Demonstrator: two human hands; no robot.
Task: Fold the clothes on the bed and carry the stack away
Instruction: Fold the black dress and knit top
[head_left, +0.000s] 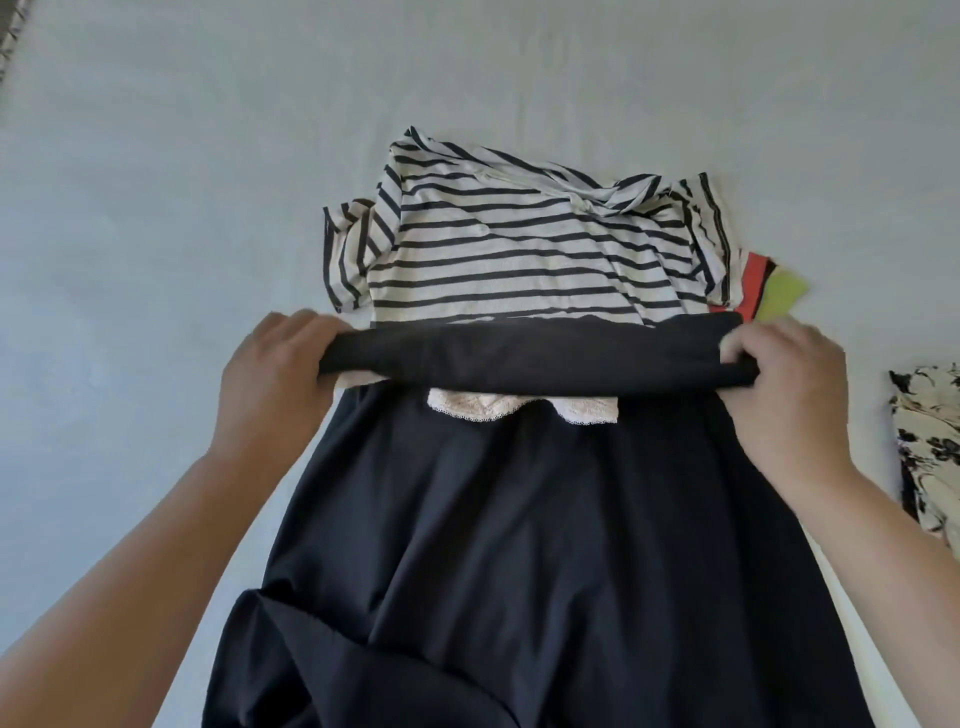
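Observation:
A black skirt hangs and spreads toward me over the pale bed. My left hand grips the left end of its waistband, and my right hand grips the right end, holding the band stretched level. A strip of pale lace shows just under the band. Behind the band lies a black-and-white striped top, rumpled on a pile.
Red and yellow-green fabric pokes out under the striped top's right side. A cream garment with a dark floral print lies at the right edge. A striped item sits in the top left corner.

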